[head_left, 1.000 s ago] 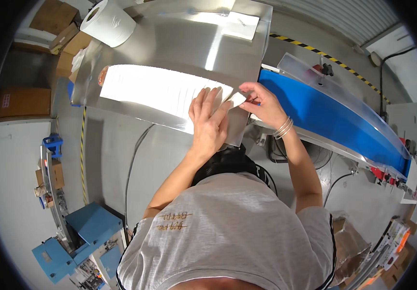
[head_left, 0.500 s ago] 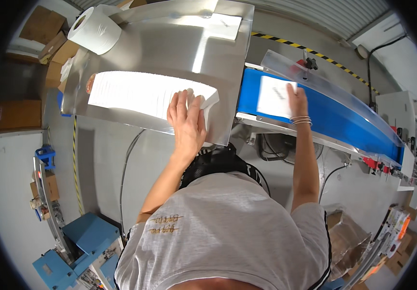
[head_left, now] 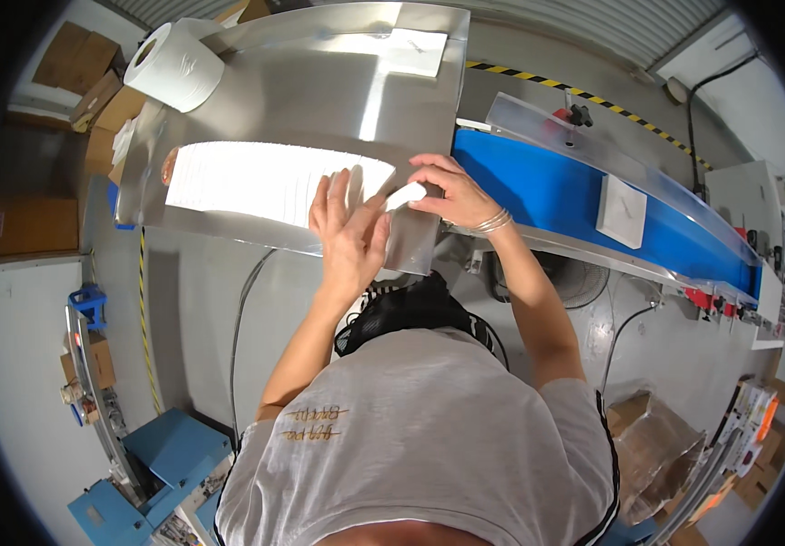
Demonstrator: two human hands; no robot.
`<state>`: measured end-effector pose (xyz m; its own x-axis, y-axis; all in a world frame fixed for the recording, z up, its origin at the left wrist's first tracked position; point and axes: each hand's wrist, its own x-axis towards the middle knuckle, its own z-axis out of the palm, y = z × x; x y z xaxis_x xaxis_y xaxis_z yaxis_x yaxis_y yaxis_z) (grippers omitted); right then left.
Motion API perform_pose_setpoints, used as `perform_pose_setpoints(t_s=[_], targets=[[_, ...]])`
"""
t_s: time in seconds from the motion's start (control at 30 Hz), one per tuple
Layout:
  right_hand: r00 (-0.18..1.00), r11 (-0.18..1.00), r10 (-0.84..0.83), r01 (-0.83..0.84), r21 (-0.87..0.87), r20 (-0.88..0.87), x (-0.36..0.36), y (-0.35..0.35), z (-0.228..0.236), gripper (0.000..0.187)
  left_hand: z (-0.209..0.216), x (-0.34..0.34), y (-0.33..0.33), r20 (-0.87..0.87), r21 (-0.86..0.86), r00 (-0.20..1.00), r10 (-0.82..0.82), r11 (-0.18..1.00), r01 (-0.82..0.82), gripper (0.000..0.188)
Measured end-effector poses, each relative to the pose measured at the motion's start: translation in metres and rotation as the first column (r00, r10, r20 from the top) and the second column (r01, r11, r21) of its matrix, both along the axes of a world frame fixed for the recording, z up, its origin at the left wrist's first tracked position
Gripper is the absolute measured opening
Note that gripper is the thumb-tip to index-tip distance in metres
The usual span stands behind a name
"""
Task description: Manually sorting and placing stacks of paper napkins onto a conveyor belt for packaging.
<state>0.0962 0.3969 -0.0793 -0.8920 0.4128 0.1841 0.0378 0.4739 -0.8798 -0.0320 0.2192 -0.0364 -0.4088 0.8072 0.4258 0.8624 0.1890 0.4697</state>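
Note:
A long row of thin white square packets [head_left: 256, 182], standing face to face, lies across the metal table. My left hand [head_left: 349, 232] rests on the right end of this row, fingers stretched over it and thumb apart. Just beside that end, my right hand [head_left: 456, 196] pinches one white packet [head_left: 404, 195] between thumb and fingers; it is seen nearly edge-on and its face is hidden. On the blue conveyor belt [head_left: 538, 182] to the right, another white packet [head_left: 622, 211] with small dark print lies flat, apart from both hands.
The metal table [head_left: 292, 109] has a white roll [head_left: 177, 68] at its far left and a single white packet [head_left: 417, 52] near its far right corner. A transparent guard [head_left: 629, 155] runs along the belt's far side. Beneath the belt sits a fan [head_left: 579, 280].
My right hand has let go of a packet on the belt, come back left to the row's end and taken hold of another. The released packet now lies farther right along the belt.

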Motion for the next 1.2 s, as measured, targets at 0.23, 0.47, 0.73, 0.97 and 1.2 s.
perform_pose_setpoints(t_s=[0.23, 0.47, 0.73, 0.97, 1.2], targets=[[0.561, 0.608, -0.780, 0.784, 0.123, 0.276, 0.078, 0.065, -0.058, 0.038, -0.008, -0.009, -0.008, -0.044, 0.026, 0.995, 0.087, 0.996, -0.086, 0.039], [0.451, 0.258, -0.890, 0.623, 0.739, -0.069, 0.095, 0.049, -0.012, 0.058, -0.012, -0.010, -0.008, -0.049, 0.060, 0.997, 0.058, 0.997, -0.055, 0.033], [0.998, 0.991, 0.064, -0.060, 0.119, -0.024, -0.024, -0.009, 0.003, 0.038, -0.003, -0.012, -0.009, 0.004, 0.018, 1.000, -0.029, 0.999, 0.029, 0.027], [0.607, 0.676, -0.715, 0.728, 0.120, 0.348, 0.054, 0.059, -0.051, 0.037, -0.013, -0.023, -0.016, -0.036, 0.020, 0.989, 0.142, 0.990, -0.141, 0.034], [0.249, 0.153, -0.969, 0.579, 0.801, 0.005, 0.095, 0.055, -0.021, 0.063, -0.019, -0.021, -0.014, -0.102, 0.059, 0.991, 0.087, 0.995, -0.081, 0.035]])
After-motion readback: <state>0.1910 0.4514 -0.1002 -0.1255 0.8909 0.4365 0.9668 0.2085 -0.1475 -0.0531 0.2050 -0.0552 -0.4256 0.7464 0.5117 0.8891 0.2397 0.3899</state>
